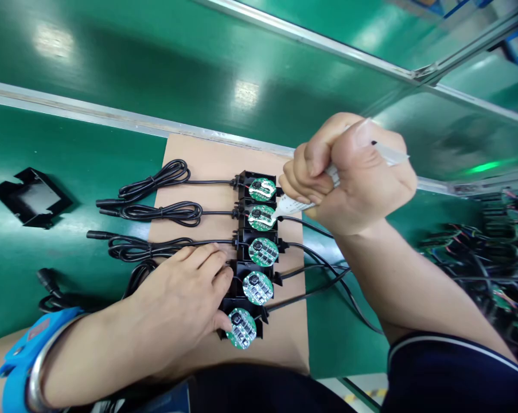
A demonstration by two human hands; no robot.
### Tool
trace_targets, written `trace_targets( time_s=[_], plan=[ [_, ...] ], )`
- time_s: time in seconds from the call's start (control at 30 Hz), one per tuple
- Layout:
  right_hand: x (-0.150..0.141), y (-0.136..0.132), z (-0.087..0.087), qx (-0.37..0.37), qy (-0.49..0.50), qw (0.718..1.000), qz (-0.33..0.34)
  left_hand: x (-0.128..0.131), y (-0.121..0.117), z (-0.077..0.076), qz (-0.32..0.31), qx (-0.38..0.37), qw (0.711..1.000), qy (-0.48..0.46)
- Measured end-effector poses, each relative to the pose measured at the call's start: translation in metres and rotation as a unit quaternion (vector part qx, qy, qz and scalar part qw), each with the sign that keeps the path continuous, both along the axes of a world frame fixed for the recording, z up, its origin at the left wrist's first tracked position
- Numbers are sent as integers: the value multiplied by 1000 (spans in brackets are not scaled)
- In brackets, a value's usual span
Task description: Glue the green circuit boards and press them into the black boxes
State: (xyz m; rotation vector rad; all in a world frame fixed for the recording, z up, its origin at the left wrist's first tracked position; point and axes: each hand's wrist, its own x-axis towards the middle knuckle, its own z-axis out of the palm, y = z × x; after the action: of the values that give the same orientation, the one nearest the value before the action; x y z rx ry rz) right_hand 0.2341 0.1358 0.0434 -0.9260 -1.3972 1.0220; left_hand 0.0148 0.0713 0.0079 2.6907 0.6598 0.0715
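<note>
Right hand (353, 178) fisted around a clear syringe dispenser (323, 178), fingers curled tight on the barrel, thumb over the plunger end, nozzle tip touching the second round green circuit board (261, 217) from the top of a row of five. Left hand (176, 304) flat on the brown mat (207, 166), fingers together and pressed against the lower black housings (241, 269) to steady the row.

Risks: too hard a squeeze flooding white paste past the board edge, probably already laid on the top board (262, 189), though blur makes that uncertain. Slipping tip smearing components. Wrist dragging the right-hand cables (323, 269) and tugging the housings out of line.

Around: coiled black leads (155, 183) to the left on the green tabletop (69, 241), a loose black housing (28, 198) well apart at far left, a tangled heap of further units (491, 269) at right. Blue wrist strap (22, 355) and bangle on the left wrist.
</note>
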Motion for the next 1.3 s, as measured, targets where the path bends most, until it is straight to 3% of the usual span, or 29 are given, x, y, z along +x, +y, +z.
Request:
trace_targets(
  time_s=[0.4,0.57,0.7,0.8,1.0,1.3],
  plan=[
    [-7,5,-10,11,2,999,-45,-1,-1,0,2,7,1000,-5],
    [1,-10,7,-6,40,998,-51,-3,-6,6,-3,29,999,-15],
    [-4,-34,19,-67,67,995,-6,-6,-20,10,-33,41,998,-26],
    [-14,-46,11,-106,78,991,12,-6,-28,9,-52,46,998,-11],
    [-24,-47,-9,-119,90,989,24,-4,-27,6,-60,52,997,-10],
    [-14,-50,-6,-96,54,993,46,-3,-27,8,-59,56,997,-20]
  ],
)
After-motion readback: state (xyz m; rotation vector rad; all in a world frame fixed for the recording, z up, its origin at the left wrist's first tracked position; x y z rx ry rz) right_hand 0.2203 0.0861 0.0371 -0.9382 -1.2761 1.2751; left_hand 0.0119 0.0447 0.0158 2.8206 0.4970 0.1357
